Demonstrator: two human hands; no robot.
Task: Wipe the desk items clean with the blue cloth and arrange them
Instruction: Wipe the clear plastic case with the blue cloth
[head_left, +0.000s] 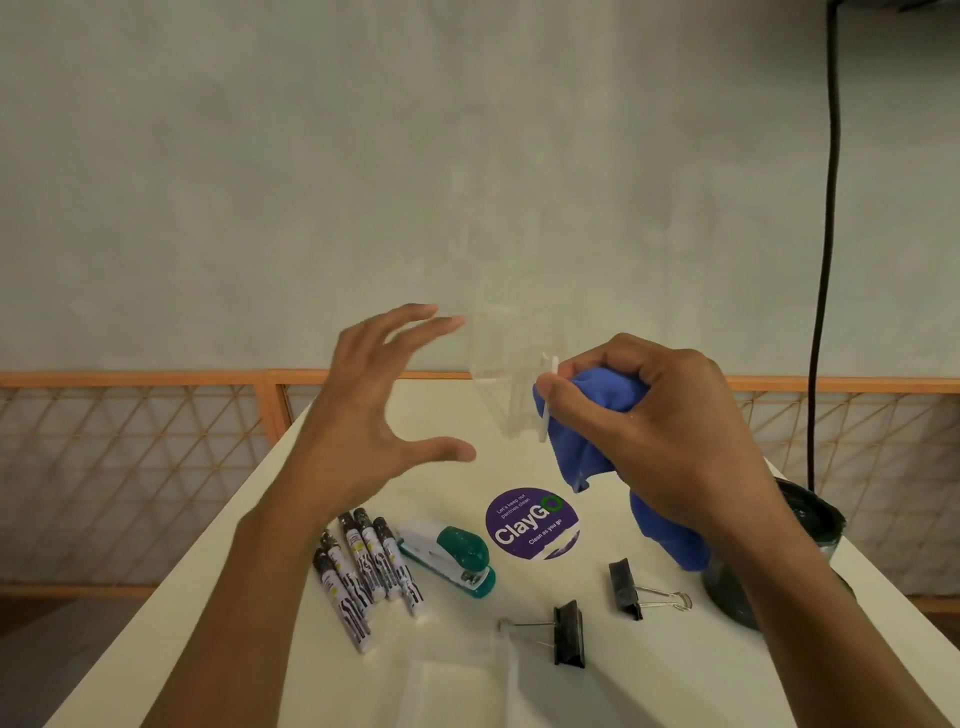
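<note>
My right grip (660, 415) bunches soft blue cloth (587, 436), pinching the clear plastic holder (511, 384) by its edge; left grip (374, 415) spread wide beside it.

Low in the middle of the frame, a round purple sticker (532, 523) on the white table (649, 691) reads "ClayGo" in large letters, with "Clean as you go" beneath. The small print above seems to say "Let's keep our pantries clean". The label print on the markers (363, 564), lower left, is too small to read.
</note>
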